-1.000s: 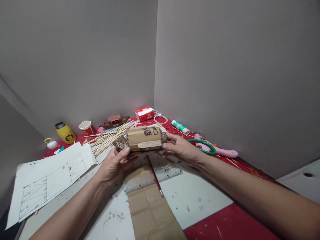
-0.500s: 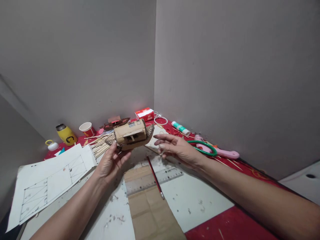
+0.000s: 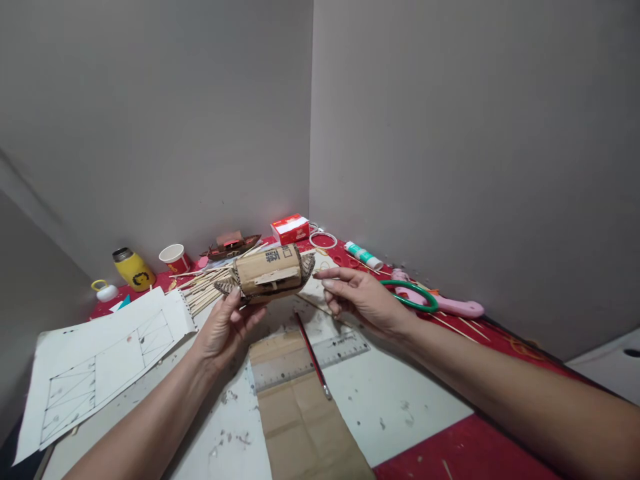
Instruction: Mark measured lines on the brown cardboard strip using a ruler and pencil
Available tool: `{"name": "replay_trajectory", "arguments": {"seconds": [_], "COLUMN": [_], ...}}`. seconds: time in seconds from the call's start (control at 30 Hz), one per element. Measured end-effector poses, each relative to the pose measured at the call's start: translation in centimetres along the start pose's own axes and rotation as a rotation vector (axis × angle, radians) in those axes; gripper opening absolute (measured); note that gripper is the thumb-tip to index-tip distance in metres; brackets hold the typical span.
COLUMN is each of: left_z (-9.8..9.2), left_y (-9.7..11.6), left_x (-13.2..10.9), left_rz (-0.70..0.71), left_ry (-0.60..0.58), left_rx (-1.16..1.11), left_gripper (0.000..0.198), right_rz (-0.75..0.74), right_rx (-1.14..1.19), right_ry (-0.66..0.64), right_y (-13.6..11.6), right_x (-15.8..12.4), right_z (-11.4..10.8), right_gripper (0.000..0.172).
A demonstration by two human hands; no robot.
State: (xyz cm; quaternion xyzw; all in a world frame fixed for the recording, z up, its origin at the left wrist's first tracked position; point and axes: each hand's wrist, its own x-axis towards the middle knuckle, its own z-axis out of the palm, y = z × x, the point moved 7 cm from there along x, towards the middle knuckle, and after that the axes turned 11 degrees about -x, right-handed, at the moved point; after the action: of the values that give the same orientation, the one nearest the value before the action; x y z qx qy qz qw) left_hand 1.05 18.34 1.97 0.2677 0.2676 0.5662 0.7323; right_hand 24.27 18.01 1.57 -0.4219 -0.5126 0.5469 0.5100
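Note:
My left hand (image 3: 220,331) holds a cardboard model boat (image 3: 270,272) from below, the thumb on its near left end. The boat has a curved, printed roof tilted toward me, a raised flap along its side, and ridged, upturned ends. My right hand (image 3: 367,300) hovers beside the boat's right end, index finger and thumb stretched toward it with a small gap between them, the other fingers curled. Whether a fingertip touches the boat is hard to see. Below lie a red pencil (image 3: 313,357), a clear ruler (image 3: 345,345) and a brown cardboard strip (image 3: 305,427).
A drawn paper sheet (image 3: 110,373) lies left, near wooden sticks (image 3: 200,293). Behind stand a yellow bottle (image 3: 133,270), a paper cup (image 3: 174,257), a brown model boat (image 3: 230,245) and a red box (image 3: 291,229). Right are a glue tube (image 3: 364,255) and green-handled scissors (image 3: 410,297).
The cardboard boat has turned in my left hand, showing more of its roof, and shifted slightly right. My right index finger and thumb have drawn closer together.

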Motion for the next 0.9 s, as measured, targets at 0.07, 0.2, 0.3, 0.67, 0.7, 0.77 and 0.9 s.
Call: {"name": "replay_trajectory", "arguments": {"seconds": [0.07,0.2,0.3,0.67,0.7,0.77,0.9], "left_z": [0.0,0.3,0.6,0.9,0.9,0.9,0.8], "left_y": [-0.1,-0.3,-0.4,-1.1,-1.1,-1.2,-1.1], "left_x": [0.0,-0.2,-0.3,-0.7,-0.7,-0.7,-0.7], "left_rz": [-0.006,-0.007,-0.016,-0.052,-0.052,-0.053,-0.057], "left_ry": [-0.007,-0.032,-0.053,-0.13,-0.134,-0.138,-0.119], "left_rx": [0.009,0.024,0.045,0.122,0.125,0.128,0.104], "left_gripper": [0.03,0.03,0.034,0.056,0.059,0.06,0.056], "right_rz": [-0.003,-0.004,-0.039,-0.145,-0.143,-0.14,-0.138], "right_rx": [0.013,-0.003,-0.036,-0.03,-0.034,-0.044,-0.052], "right_ry": [0.008,-0.078,-0.193,-0.233,-0.234,-0.236,-0.245], "right_y": [-0.1,-0.5,-0.9,-0.9,-0.9,-0.8,-0.8], "right_x": [0.0,-0.4,-0.8,-0.6,-0.6,-0.7,-0.7], "right_z": [0.0,0.9,1.8,2.1,2.1,2.1,2.1], "right_gripper": [0.038,0.061,0.073,0.068,0.07,0.073,0.071]}}
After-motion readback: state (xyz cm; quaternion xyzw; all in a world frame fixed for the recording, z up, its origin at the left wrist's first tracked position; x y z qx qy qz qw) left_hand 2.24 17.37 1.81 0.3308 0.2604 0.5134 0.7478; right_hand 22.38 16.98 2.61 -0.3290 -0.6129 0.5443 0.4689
